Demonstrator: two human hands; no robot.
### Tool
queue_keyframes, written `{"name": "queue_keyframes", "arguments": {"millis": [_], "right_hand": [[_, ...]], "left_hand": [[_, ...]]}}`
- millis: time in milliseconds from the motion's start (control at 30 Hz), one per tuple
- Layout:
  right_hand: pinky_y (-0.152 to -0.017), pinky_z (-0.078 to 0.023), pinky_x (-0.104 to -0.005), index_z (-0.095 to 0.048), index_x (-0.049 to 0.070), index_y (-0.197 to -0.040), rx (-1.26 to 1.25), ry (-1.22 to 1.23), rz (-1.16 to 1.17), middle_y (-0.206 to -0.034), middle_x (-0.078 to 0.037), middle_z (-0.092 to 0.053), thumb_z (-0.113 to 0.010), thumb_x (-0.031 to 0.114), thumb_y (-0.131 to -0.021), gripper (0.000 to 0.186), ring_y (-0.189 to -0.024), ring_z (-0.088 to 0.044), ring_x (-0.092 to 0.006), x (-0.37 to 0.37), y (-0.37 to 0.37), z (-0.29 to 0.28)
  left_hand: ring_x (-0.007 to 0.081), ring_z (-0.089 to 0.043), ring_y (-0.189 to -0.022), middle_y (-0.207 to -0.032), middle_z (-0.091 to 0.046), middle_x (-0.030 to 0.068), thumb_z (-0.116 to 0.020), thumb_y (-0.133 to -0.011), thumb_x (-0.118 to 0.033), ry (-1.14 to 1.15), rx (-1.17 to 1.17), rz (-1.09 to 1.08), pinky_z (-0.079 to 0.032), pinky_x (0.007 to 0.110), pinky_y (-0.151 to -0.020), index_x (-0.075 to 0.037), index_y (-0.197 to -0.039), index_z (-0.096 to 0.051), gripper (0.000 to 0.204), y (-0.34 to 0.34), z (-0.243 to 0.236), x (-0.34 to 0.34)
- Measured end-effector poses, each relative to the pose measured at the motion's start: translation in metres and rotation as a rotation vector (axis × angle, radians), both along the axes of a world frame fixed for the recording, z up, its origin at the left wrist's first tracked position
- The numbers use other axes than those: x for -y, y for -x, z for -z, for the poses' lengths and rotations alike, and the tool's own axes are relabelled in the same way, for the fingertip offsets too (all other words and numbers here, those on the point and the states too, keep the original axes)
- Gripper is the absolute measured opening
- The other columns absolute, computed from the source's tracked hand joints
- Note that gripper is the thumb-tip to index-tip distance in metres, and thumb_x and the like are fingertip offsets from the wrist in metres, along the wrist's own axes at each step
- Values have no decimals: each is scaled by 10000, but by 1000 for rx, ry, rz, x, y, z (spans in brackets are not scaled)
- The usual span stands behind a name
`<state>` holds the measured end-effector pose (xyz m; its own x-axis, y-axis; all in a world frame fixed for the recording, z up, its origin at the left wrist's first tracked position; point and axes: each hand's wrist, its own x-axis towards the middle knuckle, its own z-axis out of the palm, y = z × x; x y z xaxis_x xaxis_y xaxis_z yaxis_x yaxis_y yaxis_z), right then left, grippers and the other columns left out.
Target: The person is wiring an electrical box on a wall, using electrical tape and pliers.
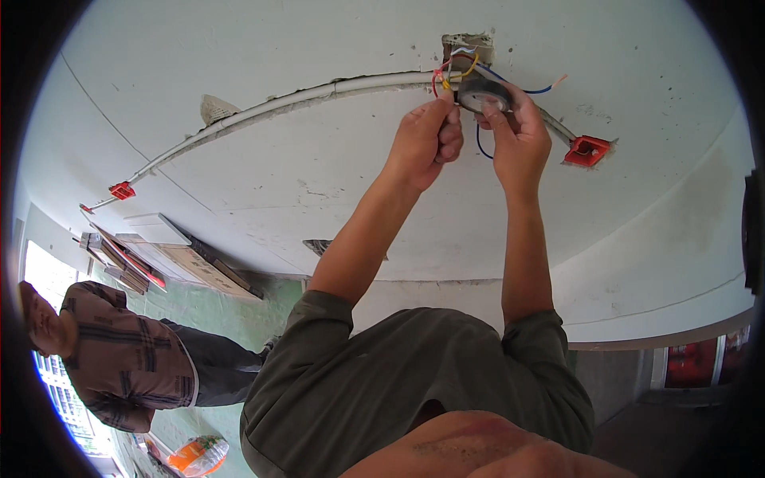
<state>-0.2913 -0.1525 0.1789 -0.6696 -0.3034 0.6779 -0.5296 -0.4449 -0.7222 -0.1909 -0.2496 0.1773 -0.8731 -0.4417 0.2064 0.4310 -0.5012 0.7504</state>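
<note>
Two bare arms are raised to a white plastered ceiling [335,167], seen from below. A roll of dark tape [483,95] is gripped by the right hand [519,143], close under a small opening [468,44] from which red, yellow and blue wires [454,72] hang. The left hand [426,139] is closed, its fingertips pinched at the wires just beside the roll. The wrapping appears to be under way rather than finished: several wire ends are left bare and loose, and one blue wire [526,88] trails off to the right. A white pipe [319,92] is fixed along a rough channel in the ceiling, and small red boxes [587,150] are set at either end of the run. The plaster is marked with chips and scuffs. Lower left, another person in a checked shirt [119,350] is seen near a bright window [48,279], with stacked boards [167,255] nearby.
</note>
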Motion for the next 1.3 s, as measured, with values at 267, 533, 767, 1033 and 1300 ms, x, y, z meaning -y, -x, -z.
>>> {"name": "queue_keyframes", "arguments": {"millis": [267,533,767,1033,1300], "right_hand": [[-584,-495,-337,-670,19,-886,-357,-477,364,-684,-118,-671,-728,229,-846,221,-591,-658,-245,-11,-17,5],[-587,-481,-441,-632,30,-723,-452,-972,230,-617,-146,-623,-595,354,-935,389,-621,-634,-348,-17,-16,-18],[-528,-457,-401,-590,27,-726,-525,-643,290,-591,-128,-593,-606,352,-937,388,-579,-607,-321,-12,-33,-19],[-488,-434,-398,-564,61,-740,-606,-424,298,-618,-102,-581,-651,210,-897,234,-549,-585,-302,10,-18,0],[-536,-462,-361,-635,47,-886,-670,-441,386,-686,-104,-619,-619,147,-899,101,-570,-593,-277,7,-10,6]], "left_hand": [[68,-404,-528,-598,-437,-20,-495,-1020,-336,586,220,-446,-318,238,-463,-53,-749,-540,394,-17,-12,3],[126,-602,-721,-946,-645,67,-595,-978,-230,517,107,-357,-464,242,-550,7,-1099,-597,266,-24,13,2],[97,-600,-626,-883,-651,64,-609,-958,-149,406,156,-368,-466,226,-480,38,-1176,-577,289,-37,5,8],[90,-568,-574,-840,-651,70,-616,-939,-79,508,81,-642,-440,233,-464,44,-1192,-591,283,-34,5,9],[118,-607,-702,-992,-626,109,-597,-908,4,1007,-5,-1081,-503,232,-566,26,-1206,-577,299,-20,15,-6]]}}
